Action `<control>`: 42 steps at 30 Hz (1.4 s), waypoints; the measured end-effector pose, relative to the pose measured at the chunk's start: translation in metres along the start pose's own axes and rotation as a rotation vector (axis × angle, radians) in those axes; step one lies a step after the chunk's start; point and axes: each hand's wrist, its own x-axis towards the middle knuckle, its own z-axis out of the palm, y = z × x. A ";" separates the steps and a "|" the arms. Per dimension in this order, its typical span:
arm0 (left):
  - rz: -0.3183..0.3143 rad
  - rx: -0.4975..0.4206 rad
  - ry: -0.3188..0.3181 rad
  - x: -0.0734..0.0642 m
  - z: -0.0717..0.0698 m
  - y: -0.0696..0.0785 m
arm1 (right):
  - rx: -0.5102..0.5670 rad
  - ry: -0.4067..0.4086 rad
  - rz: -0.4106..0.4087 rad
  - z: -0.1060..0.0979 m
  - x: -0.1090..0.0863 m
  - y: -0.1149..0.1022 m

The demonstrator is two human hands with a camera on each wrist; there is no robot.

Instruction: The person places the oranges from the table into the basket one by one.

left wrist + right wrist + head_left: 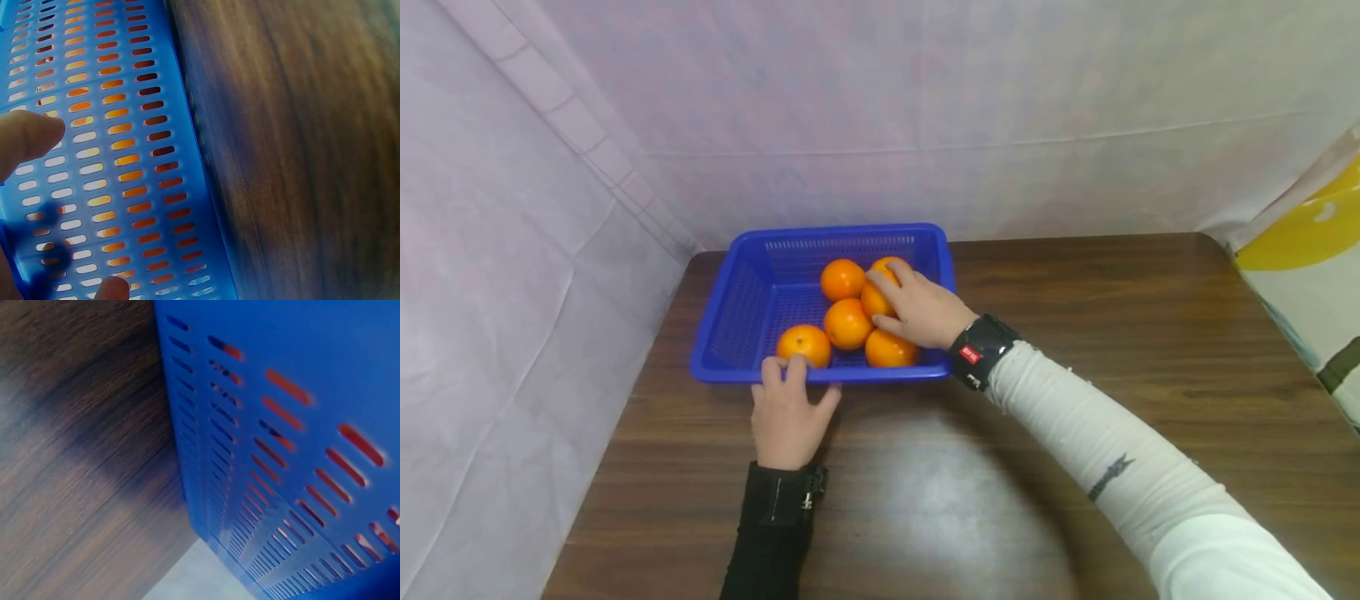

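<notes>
A blue plastic basket (711, 350) with slotted walls holds several oranges, among them a middle orange (848, 324) and a back orange (842, 279). My left hand (790, 417) grips the basket's front rim, its fingers over the edge beside the front-left orange (805, 343). In the left wrist view, the thumb (28, 140) is in front of the slotted wall (140, 181). Inside the basket's right side, my right hand (928, 311) holds an orange (876, 302), partly hidden by the fingers. The right wrist view shows the basket wall (275, 337) but no fingers.
The basket stands on a dark wooden table (1112, 317), near its back left corner. A pale cloth (962, 100) hangs behind the table, and another cloth (482, 275) hangs on the left. At the far right is a yellow patterned area (1307, 229).
</notes>
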 end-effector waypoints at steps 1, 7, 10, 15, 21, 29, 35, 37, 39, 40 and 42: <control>0.001 0.001 0.002 0.000 0.000 0.000 | 0.010 -0.011 -0.012 0.000 0.000 0.000; -0.002 0.001 -0.001 -0.002 0.000 0.001 | 0.104 -0.064 -0.043 -0.005 0.000 0.001; -0.001 -0.002 0.000 -0.003 0.001 0.002 | 0.084 -0.067 -0.048 -0.010 0.001 0.000; 0.002 -0.006 0.010 -0.004 0.001 0.002 | -0.015 -0.076 -0.022 -0.018 0.001 0.000; -0.006 -0.007 0.007 -0.005 0.001 0.005 | -0.077 -0.107 0.008 -0.028 -0.001 0.004; 0.000 0.006 0.013 -0.004 0.002 0.006 | -0.075 -0.131 0.010 -0.059 -0.004 0.004; 0.007 0.005 0.022 -0.005 0.003 0.006 | -0.046 -0.121 0.004 -0.079 0.002 -0.006; 0.006 0.004 0.019 -0.005 0.003 0.006 | -0.042 -0.128 -0.003 -0.081 0.004 -0.010; 0.004 0.002 0.017 -0.005 0.003 0.006 | -0.036 -0.142 -0.002 -0.080 0.008 -0.014; 0.004 0.000 0.017 -0.005 0.003 0.006 | -0.035 -0.150 -0.002 -0.079 0.010 -0.016; 0.003 -0.002 0.019 -0.005 0.003 0.007 | -0.037 -0.169 0.001 -0.075 0.013 -0.019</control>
